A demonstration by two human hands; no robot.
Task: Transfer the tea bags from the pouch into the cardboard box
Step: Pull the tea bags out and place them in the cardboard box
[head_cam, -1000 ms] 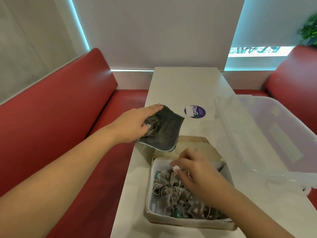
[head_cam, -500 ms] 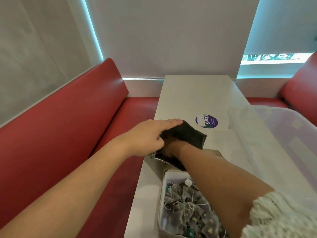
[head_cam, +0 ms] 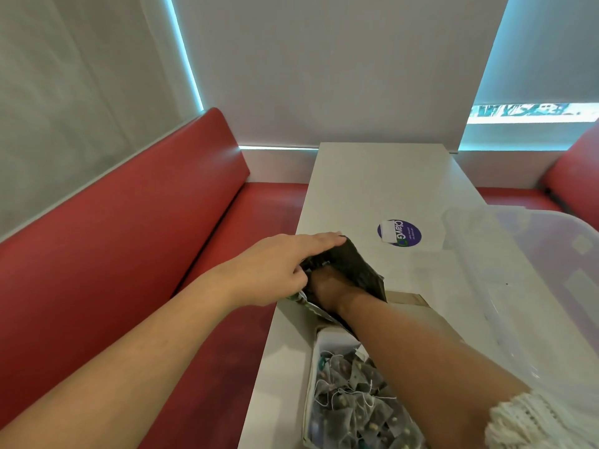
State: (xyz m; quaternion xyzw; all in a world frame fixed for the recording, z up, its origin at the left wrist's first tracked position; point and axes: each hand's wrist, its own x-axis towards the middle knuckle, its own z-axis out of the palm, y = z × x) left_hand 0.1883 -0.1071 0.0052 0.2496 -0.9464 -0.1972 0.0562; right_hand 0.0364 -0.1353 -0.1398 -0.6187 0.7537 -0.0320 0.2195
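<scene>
**As the box fills, my right hand is back in the pouch**

Closest to me, the cardboard box [head_cam: 311, 377] sits on the table [head_cam: 372, 183], already heaped with tea bags [head_cam: 353, 393], and my right forearm crosses above it. A second ago that hand was over the heap with a bag's tag at its fingertips. Now my right hand [head_cam: 327, 286] is sunk to the wrist in the mouth of the dark pouch [head_cam: 359, 264]. I read that as one load delivered and the next fetch begun, so the job looks well along, though the pouch is not yet spent.

Whatever bags remain lie inside the pouch, somewhere about my right fingers. The pouch wall hides those fingers, so I cannot tell whether they are spread or pinching anything.

My left hand [head_cam: 275, 267] holds the pouch just beyond the box, fingers laid together along its upper side and thumb tucked beneath, keeping the mouth open. Farther off are a round purple sticker [head_cam: 399, 233], a clear plastic tub [head_cam: 525, 254] to the right, and the red bench [head_cam: 129, 238].
</scene>
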